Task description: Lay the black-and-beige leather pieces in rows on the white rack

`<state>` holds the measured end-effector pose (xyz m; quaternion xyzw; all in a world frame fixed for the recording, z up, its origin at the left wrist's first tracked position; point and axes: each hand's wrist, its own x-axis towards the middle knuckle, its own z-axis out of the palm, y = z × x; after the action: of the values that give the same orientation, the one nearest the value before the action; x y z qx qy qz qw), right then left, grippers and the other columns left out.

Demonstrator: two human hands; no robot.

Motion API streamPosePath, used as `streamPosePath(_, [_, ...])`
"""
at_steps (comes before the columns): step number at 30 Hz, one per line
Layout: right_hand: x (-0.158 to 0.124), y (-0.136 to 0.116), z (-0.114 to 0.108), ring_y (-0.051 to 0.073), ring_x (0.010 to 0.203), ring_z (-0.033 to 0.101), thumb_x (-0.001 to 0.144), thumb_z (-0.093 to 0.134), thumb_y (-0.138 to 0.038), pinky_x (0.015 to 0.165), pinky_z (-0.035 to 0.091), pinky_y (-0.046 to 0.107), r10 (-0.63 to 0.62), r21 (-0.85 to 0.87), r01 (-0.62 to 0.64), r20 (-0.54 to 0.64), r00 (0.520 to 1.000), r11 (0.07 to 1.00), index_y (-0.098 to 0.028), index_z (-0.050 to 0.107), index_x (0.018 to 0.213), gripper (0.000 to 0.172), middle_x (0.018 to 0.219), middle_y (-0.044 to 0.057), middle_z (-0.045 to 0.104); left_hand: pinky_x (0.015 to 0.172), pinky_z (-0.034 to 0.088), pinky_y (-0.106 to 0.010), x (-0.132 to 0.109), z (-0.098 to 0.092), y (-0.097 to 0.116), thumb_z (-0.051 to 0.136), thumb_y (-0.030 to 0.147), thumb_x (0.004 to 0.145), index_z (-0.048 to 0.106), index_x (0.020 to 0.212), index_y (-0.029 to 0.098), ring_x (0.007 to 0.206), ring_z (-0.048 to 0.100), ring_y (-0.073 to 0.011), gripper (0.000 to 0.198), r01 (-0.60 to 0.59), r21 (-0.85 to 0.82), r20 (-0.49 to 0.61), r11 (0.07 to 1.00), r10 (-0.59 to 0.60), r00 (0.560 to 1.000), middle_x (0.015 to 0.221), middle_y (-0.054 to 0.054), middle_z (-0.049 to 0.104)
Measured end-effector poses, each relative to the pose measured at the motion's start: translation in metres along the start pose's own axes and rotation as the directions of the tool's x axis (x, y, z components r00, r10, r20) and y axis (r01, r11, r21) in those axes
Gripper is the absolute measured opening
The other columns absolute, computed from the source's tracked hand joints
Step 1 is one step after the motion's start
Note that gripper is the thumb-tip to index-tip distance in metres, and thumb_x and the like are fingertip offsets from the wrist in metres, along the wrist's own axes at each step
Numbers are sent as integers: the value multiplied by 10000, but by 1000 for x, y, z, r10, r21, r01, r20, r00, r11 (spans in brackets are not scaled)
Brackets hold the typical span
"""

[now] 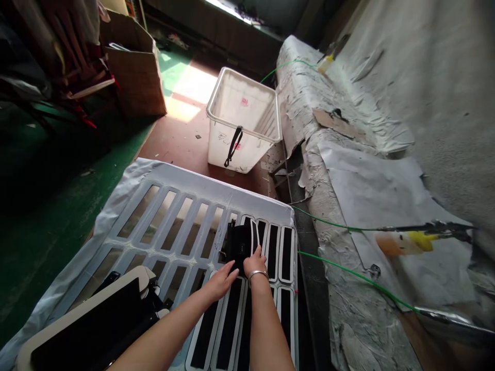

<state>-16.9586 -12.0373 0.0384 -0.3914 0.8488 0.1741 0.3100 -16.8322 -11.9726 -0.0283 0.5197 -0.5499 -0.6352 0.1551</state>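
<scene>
My right hand point(255, 263), with a metal bangle at the wrist, pinches the near edge of a black panel with a white border point(255, 234). That panel lies at a tilt among black pieces point(238, 242) at the rack's far right part. My left hand point(223, 281) is beside them with fingers stretched and thumb apart, its fingertips close to the black material; contact is hard to tell. Beneath is a grey slotted rack point(166, 247). Similar white-bordered black panels point(286, 255) lie in its right-hand slots. A bundle of longer black pieces with beige borders point(88, 319) rests at the near left.
A white plastic bin point(235, 147) with a black strap stands beyond the rack. Along the right runs a bench covered in worn paper point(348, 257), with green hoses point(344, 224) and spray-gun-like tools with yellow-orange cups point(402, 243). A cardboard box point(135, 77) stands far left.
</scene>
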Motion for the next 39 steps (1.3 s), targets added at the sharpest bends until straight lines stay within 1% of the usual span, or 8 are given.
streamPosePath(6, [1,-2,-9,309,1060,540,794,354,-204,828,406,404,-12,-60,10,-47,999,998,-153,26,1436,723,1339,234,310,1105,187,-322,23,-9,0,259,540,864,292,1386,110,1352,223,-183,677,56,26,-22,998,-55,998,1457,-116,273])
streamPosePath(11, [4,5,-3,311,1044,550,788,379,-229,833,404,418,-1,-20,1,-43,999,1000,-160,70,1437,722,1336,237,308,1093,206,-316,43,-14,0,293,514,866,390,1337,128,1344,244,-196,617,77,93,-1,993,-77,997,1455,-121,277])
streamPosePath(16, [14,-29,-2,299,1081,521,723,522,-490,882,402,383,-182,130,202,-146,972,971,-145,117,1424,880,1345,210,314,1065,254,-337,59,-35,2,347,463,861,504,1239,111,1289,353,-239,539,84,115,-80,990,-75,994,1364,-150,429])
streamPosePath(19, [21,-52,10,316,1112,492,682,563,-549,913,391,384,-167,299,248,-272,948,922,-122,187,1405,921,1318,212,351,1011,316,-334,65,-51,7,377,390,858,619,1076,147,1177,483,-250,406,48,124,-152,991,-29,988,1218,-128,574])
streamPosePath(24, [34,-64,50,311,1115,483,729,564,-498,929,389,368,-146,446,340,-414,898,828,-65,317,1346,793,1266,222,397,779,454,-278,76,-66,5,265,325,894,654,949,137,887,618,-195,436,50,87,-248,995,-27,968,937,-96,683])
streamPosePath(27, [43,-58,67,298,1121,478,797,494,-429,939,384,370,-156,474,392,-462,873,789,-61,355,1325,658,1250,211,411,671,458,-245,80,-66,-3,360,384,868,672,884,132,775,623,-176,401,72,77,-267,994,-49,963,828,-74,692])
streamPosePath(34, [61,-37,74,255,1060,513,771,432,-170,924,404,355,-224,472,469,-485,845,746,-94,448,1263,498,1181,166,475,584,395,-224,88,-48,-9,571,247,741,645,680,138,669,591,-156,145,209,188,-315,960,-143,938,690,-53,653])
streamPosePath(39, [64,-36,77,234,1087,503,758,408,-116,947,389,337,-257,461,489,-478,840,740,-101,448,1260,504,1165,157,504,584,364,-230,88,-49,-10,589,290,743,616,684,141,678,567,-153,163,292,266,-380,919,-178,908,713,-53,643])
